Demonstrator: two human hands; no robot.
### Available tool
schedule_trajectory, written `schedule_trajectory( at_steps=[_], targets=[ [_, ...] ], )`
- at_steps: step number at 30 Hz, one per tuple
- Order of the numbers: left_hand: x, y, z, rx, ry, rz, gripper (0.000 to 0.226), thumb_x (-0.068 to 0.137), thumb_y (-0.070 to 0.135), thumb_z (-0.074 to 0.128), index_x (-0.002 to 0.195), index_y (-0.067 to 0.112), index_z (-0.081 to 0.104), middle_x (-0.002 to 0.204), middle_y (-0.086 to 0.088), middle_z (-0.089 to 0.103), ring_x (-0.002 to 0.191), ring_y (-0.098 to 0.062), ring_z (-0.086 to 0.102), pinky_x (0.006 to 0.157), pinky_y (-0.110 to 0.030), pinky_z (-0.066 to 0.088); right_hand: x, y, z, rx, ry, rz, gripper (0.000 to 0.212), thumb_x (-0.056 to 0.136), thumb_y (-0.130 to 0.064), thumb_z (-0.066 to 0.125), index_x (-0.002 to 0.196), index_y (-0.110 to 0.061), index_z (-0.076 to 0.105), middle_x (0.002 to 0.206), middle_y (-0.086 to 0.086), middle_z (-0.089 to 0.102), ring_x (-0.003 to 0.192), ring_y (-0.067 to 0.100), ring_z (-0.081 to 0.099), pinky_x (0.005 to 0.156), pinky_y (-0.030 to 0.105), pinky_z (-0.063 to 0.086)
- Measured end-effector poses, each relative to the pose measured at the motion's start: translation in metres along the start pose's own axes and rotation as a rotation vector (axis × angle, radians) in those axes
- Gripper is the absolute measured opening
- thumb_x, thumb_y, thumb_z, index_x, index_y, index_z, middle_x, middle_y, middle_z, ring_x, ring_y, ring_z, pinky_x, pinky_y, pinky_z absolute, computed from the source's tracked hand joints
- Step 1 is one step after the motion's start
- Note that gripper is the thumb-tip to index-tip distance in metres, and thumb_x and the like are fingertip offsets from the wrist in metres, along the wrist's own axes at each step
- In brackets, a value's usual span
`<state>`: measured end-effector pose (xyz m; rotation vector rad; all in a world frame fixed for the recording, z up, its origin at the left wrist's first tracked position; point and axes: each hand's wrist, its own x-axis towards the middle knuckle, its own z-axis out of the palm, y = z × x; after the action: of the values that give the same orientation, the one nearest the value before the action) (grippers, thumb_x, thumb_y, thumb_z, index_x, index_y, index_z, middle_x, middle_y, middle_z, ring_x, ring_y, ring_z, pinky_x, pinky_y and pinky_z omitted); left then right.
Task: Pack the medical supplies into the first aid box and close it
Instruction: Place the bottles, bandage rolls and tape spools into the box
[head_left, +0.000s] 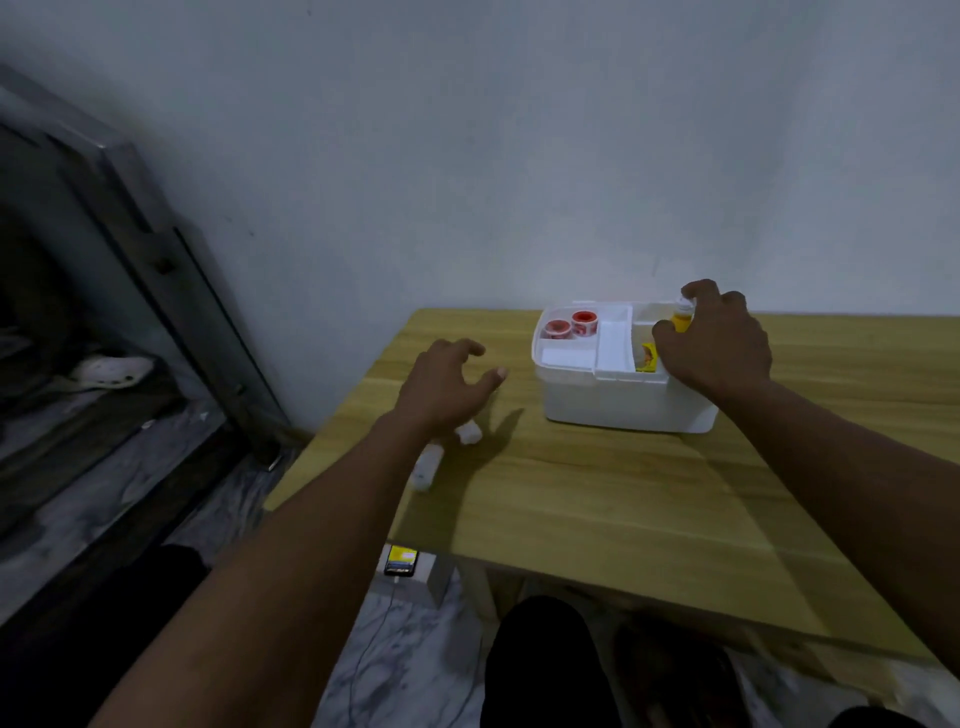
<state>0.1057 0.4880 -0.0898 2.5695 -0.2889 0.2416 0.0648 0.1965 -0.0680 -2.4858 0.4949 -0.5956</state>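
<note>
A white first aid box (623, 400) stands open on the wooden table (597, 499) near the wall. Two red tape rolls (571, 323) lie in its left compartment, and a yellow packet (647, 357) sits in the right one. My right hand (714, 340) is over the box's right side and grips a small yellow bottle (681, 318) with a white cap. My left hand (447, 382) hovers above the table left of the box, fingers spread and holding nothing. Two white bandage rolls (470, 432) lie under my left wrist, partly hidden by my arm.
A phone (401, 561) with a lit screen lies on a low block below the table's front left corner, a cable trailing over the marble floor. A dark metal frame (171, 291) leans against the wall at left. My dark-clothed knee (545, 660) is under the table edge.
</note>
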Motion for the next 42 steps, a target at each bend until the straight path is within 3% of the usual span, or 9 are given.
schedule_trajectory(
  at_steps=[2, 6, 14, 23, 30, 36, 38, 40, 42],
  targets=[
    [-0.02, -0.013, 0.004, 0.161, -0.055, -0.092, 0.073, 0.079, 0.076, 0.05, 0.135, 0.029, 0.05, 0.137, -0.008, 0.047, 0.127, -0.029, 0.044, 0.098, -0.045, 0.043, -0.002, -0.003, 0.003, 0.013, -0.005, -0.004, 0.056, 0.086, -0.041, 0.052, 0.138, -0.022, 0.043, 0.133, 0.016, 0.047, 0.116, 0.045, 0.052, 0.091, 0.046, 0.044],
    [-0.053, -0.019, 0.01, 0.396, -0.045, -0.216, 0.087, 0.077, 0.085, 0.036, 0.136, 0.022, 0.041, 0.141, -0.013, 0.038, 0.126, -0.036, 0.04, 0.093, -0.049, 0.04, -0.004, -0.005, 0.003, 0.017, -0.019, -0.001, 0.056, 0.086, -0.041, 0.052, 0.138, -0.022, 0.042, 0.133, 0.017, 0.046, 0.117, 0.045, 0.051, 0.093, 0.047, 0.044],
    [-0.073, -0.013, 0.006, 0.362, -0.141, -0.252, 0.092, 0.076, 0.084, 0.039, 0.142, 0.02, 0.032, 0.142, -0.015, 0.034, 0.123, -0.042, 0.047, 0.091, -0.05, 0.041, -0.008, -0.006, -0.001, 0.025, -0.04, 0.003, 0.057, 0.085, -0.041, 0.051, 0.139, -0.022, 0.042, 0.134, 0.017, 0.046, 0.119, 0.045, 0.05, 0.096, 0.048, 0.042],
    [-0.062, -0.013, 0.036, 0.28, 0.025, -0.223, 0.088, 0.079, 0.084, 0.024, 0.148, 0.029, 0.025, 0.138, -0.013, 0.036, 0.12, -0.035, 0.045, 0.093, -0.051, 0.044, -0.01, -0.008, -0.001, 0.002, -0.032, 0.007, 0.057, 0.087, -0.041, 0.05, 0.14, -0.023, 0.041, 0.135, 0.015, 0.045, 0.119, 0.044, 0.05, 0.094, 0.047, 0.043],
    [-0.045, -0.016, 0.036, 0.238, 0.016, -0.221, 0.043, 0.093, 0.046, 0.043, 0.126, 0.018, 0.045, 0.128, -0.013, 0.04, 0.113, -0.035, 0.05, 0.091, -0.045, 0.042, -0.008, -0.007, 0.0, -0.01, -0.025, 0.003, 0.057, 0.087, -0.043, 0.05, 0.139, -0.023, 0.041, 0.136, 0.015, 0.045, 0.119, 0.044, 0.05, 0.092, 0.047, 0.044],
    [-0.038, -0.023, 0.018, 0.097, -0.001, -0.346, 0.074, 0.082, 0.049, 0.063, 0.14, 0.015, 0.032, 0.139, -0.017, 0.028, 0.118, -0.041, 0.049, 0.096, -0.045, 0.045, -0.009, -0.007, -0.001, -0.01, -0.021, 0.0, 0.057, 0.087, -0.043, 0.05, 0.14, -0.023, 0.041, 0.136, 0.015, 0.045, 0.12, 0.044, 0.049, 0.093, 0.047, 0.043],
    [-0.038, -0.026, 0.013, 0.124, -0.032, -0.412, 0.072, 0.08, 0.053, 0.066, 0.133, 0.012, 0.039, 0.135, -0.017, 0.037, 0.112, -0.039, 0.053, 0.089, -0.041, 0.048, -0.01, -0.007, -0.001, -0.006, -0.028, -0.002, 0.057, 0.087, -0.043, 0.05, 0.14, -0.023, 0.041, 0.137, 0.015, 0.044, 0.12, 0.044, 0.049, 0.094, 0.047, 0.043],
    [-0.038, -0.027, 0.01, 0.135, -0.042, -0.406, 0.052, 0.081, 0.053, 0.064, 0.109, 0.01, 0.054, 0.117, -0.014, 0.057, 0.094, -0.03, 0.058, 0.068, -0.033, 0.044, -0.01, -0.007, -0.002, -0.004, -0.035, -0.006, 0.058, 0.087, -0.042, 0.05, 0.14, -0.022, 0.04, 0.137, 0.015, 0.044, 0.12, 0.044, 0.048, 0.095, 0.047, 0.042],
    [-0.037, -0.024, 0.009, 0.141, -0.021, -0.366, 0.045, 0.082, 0.056, 0.06, 0.087, 0.012, 0.059, 0.095, -0.011, 0.066, 0.08, -0.028, 0.059, 0.058, -0.031, 0.038, -0.011, -0.007, -0.002, -0.005, -0.043, -0.009, 0.058, 0.087, -0.042, 0.05, 0.141, -0.022, 0.039, 0.137, 0.015, 0.043, 0.121, 0.044, 0.048, 0.094, 0.047, 0.042]
  ],
)
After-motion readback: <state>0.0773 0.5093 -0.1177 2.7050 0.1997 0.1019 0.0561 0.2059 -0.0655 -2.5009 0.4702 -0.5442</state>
